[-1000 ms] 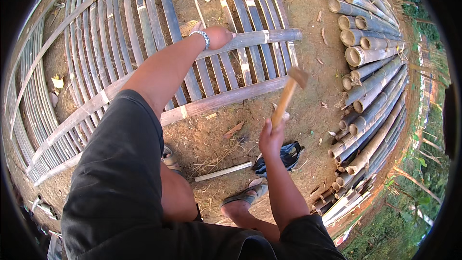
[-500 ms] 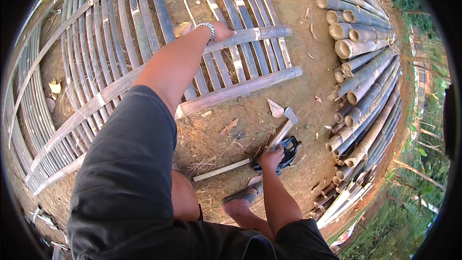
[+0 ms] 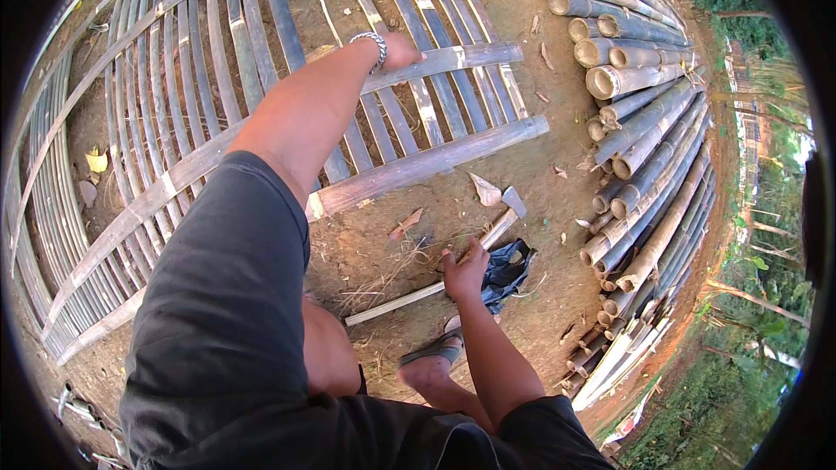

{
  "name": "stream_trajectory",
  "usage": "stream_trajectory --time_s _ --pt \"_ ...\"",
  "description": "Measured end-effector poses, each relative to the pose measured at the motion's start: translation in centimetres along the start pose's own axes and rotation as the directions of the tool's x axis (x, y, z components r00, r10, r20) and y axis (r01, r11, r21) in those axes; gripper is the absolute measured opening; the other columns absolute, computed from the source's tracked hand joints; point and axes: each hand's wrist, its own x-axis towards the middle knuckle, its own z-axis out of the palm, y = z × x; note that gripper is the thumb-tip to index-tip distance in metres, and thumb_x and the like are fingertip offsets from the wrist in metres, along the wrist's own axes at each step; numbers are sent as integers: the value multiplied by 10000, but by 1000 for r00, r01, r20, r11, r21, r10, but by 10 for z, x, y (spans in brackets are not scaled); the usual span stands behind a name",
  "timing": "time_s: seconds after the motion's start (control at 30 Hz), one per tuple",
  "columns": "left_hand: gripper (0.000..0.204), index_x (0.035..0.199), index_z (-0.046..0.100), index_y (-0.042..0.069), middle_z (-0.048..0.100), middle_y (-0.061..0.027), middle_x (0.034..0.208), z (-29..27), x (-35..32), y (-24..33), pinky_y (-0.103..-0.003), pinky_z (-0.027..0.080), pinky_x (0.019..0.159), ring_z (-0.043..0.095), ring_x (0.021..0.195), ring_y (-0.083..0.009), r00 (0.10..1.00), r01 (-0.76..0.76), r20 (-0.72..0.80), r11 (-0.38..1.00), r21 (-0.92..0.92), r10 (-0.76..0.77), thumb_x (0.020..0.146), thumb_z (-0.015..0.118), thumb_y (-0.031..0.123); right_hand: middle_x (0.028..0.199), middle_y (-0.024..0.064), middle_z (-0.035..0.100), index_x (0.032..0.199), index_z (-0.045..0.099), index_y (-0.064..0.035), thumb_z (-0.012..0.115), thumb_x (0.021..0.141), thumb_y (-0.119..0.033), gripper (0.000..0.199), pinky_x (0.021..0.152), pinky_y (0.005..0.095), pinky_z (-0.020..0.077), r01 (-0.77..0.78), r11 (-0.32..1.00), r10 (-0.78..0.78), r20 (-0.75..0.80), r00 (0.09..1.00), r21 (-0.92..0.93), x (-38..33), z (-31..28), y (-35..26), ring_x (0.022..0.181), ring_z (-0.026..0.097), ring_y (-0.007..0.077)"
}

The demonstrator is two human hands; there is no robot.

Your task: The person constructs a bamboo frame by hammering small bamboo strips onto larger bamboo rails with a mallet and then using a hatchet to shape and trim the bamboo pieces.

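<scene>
My left hand (image 3: 401, 51), with a braided silver bracelet at its wrist, grips the upper flat bamboo crosspiece (image 3: 475, 57) of a slatted bamboo frame. Some of its fingers are hidden. Below the frame, my right hand (image 3: 466, 270) is low over the ground, thumb and forefinger apart, with nothing visible between them. Close by its fingertips lies a wooden-handled tool (image 3: 498, 228) with a grey metal head, a hammer or hatchet. A crumpled black plastic bag (image 3: 507, 271) sits just right of that hand. From the hand's left side a pale wooden strip (image 3: 392, 305) extends along the soil.
Dark bamboo slats (image 3: 248, 35) run across the frame at left, and a second thick crosspiece (image 3: 427, 168) bounds its near side. A large stack of bamboo poles (image 3: 649, 178) lies at right. Dry leaves (image 3: 485, 190) dot the dirt. My sandalled foot (image 3: 431, 365) is near the bag.
My right hand has shifted left and slightly up, its fingers coming apart beside the tool's handle. My left hand stays on the crosspiece. The whole view has shifted slightly.
</scene>
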Motion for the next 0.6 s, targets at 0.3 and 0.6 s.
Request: stream_trajectory --time_s 0.3,0.6 --pt "761 1266 670 -11 631 -277 1321 9 -1 -2 -463 461 1056 596 1245 -425 998 -62 -11 997 56 62 995 423 656 1313 276 507 1387 491 -8 789 827 -300 699 1081 488 401 -35 999 39 108 993 -40 -11 -4 24 1241 494 454" --pt "721 1262 661 -37 624 -266 1335 20 -2 -2 -466 442 1080 585 1259 -423 999 35 -1 998 50 -35 1012 423 596 1269 274 538 1353 523 0 785 821 -305 667 1057 479 420 -96 991 109 141 984 -97 -22 1 37 1193 518 448"
